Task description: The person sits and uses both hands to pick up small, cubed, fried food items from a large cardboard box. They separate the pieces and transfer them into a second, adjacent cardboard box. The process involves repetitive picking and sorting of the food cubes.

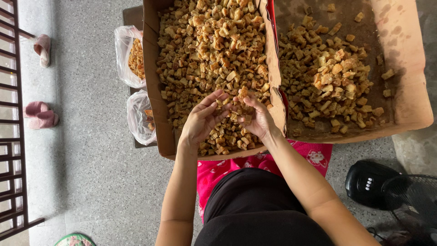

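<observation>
Sorting looks like the step in hand: your left hand (pixel 200 122) and right hand (pixel 256 119) meet, palms up and fingers loosely curled, cupping a few golden-brown fried cubes (pixel 240 96) above the nearer end of the full brown cardboard box (pixel 152 82). The second cardboard box (pixel 409 82), just beside it on your right, holds a thinner heap. Next, I judge, you need to part your fingers carefully so nothing falls onto the speckled grey floor (pixel 91 159).
</observation>
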